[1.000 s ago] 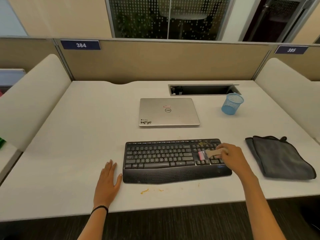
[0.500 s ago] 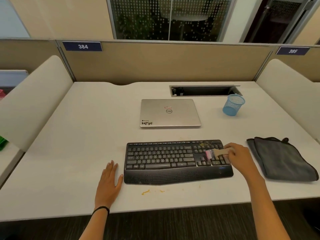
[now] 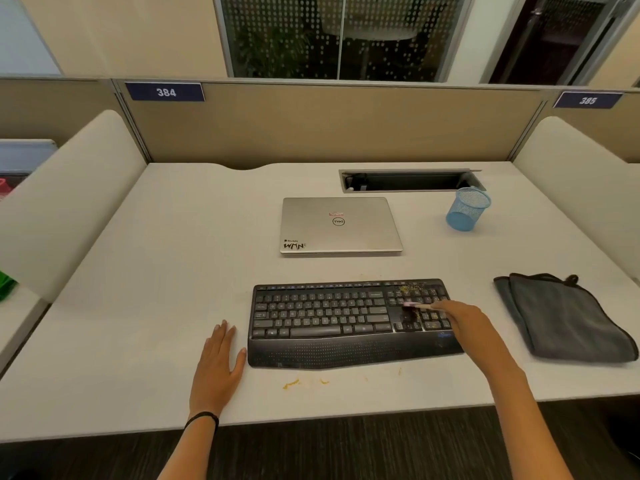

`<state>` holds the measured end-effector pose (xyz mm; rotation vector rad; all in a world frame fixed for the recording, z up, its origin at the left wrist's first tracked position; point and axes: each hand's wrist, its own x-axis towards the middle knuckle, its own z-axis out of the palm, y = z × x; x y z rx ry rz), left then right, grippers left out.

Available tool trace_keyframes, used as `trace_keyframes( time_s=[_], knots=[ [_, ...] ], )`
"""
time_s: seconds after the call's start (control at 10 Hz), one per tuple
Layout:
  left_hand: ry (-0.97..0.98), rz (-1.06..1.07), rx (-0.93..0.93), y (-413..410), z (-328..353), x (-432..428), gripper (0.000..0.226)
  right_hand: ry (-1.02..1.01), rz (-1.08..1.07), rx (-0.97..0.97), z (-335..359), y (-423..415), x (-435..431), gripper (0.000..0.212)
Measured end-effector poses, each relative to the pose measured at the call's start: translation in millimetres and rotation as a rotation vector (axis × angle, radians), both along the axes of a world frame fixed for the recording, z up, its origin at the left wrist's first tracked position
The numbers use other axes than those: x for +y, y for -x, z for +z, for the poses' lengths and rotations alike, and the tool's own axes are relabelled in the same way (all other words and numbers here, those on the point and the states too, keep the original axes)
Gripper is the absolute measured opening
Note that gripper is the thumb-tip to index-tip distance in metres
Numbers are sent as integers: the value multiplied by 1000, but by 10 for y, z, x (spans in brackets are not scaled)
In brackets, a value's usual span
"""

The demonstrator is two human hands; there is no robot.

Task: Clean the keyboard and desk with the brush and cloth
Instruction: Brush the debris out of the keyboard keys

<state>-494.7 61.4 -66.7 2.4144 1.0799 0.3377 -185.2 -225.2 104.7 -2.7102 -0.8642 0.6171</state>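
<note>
A black keyboard (image 3: 329, 317) lies near the front of the white desk (image 3: 156, 271). Yellow crumbs speckle its number pad at the right end. My right hand (image 3: 474, 323) grips a small brush (image 3: 415, 305) with a pale handle and pink band, its bristles down on the number pad keys. My left hand (image 3: 218, 362) rests flat on the desk, fingers straight, beside the keyboard's left end. A folded grey cloth (image 3: 564, 317) lies on the desk to the right of the keyboard. Yellow crumbs (image 3: 291, 383) dot the desk in front of the keyboard.
A closed silver laptop (image 3: 339, 225) sits behind the keyboard. A blue mesh cup (image 3: 467, 208) stands at the back right, next to an open cable slot (image 3: 408, 181). Padded dividers flank the desk on both sides, with a panel behind.
The brush has swept back left and toward me across the number pad, after a stroke to the right. My left hand has stayed in place.
</note>
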Motion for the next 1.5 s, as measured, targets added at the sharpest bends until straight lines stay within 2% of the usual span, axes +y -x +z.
trace_keyframes(
  time_s=[0.1, 0.2, 0.3, 0.4, 0.5, 0.6, 0.8, 1.0, 1.2, 1.4, 1.5],
  knots=[
    [-3, -2, -8, 5, -2, 1, 67, 40, 132, -138, -16, 9, -68, 29],
    [7, 8, -10, -4, 5, -5, 61, 4, 100, -139, -37, -7, -167, 27],
    [17, 6, 5, -3, 13, -1, 63, -15, -103, 57, -28, -25, -228, 30],
    [19, 7, 4, -4, 11, -1, 63, -30, -170, 96, 165, 73, -137, 31],
    [13, 3, 6, -9, 11, -5, 62, 48, -149, -6, 135, 10, -35, 49],
    [12, 4, 6, 3, 12, -7, 62, 33, -124, 51, 109, 61, -88, 32],
    [11, 4, 3, -3, 20, -4, 62, 136, -31, 11, 176, 50, -134, 40],
    [11, 0, 0, -5, 24, -15, 61, -269, -49, -93, 68, 63, -61, 30],
    [13, 3, 0, -3, 24, -16, 62, -218, -137, -68, -44, -29, -83, 27],
    [4, -2, -6, -4, 33, -11, 60, -294, -159, -103, -68, -118, -63, 28],
    [8, 4, 1, -7, 41, -21, 60, -194, -124, -114, -94, -114, -41, 30]
  ],
)
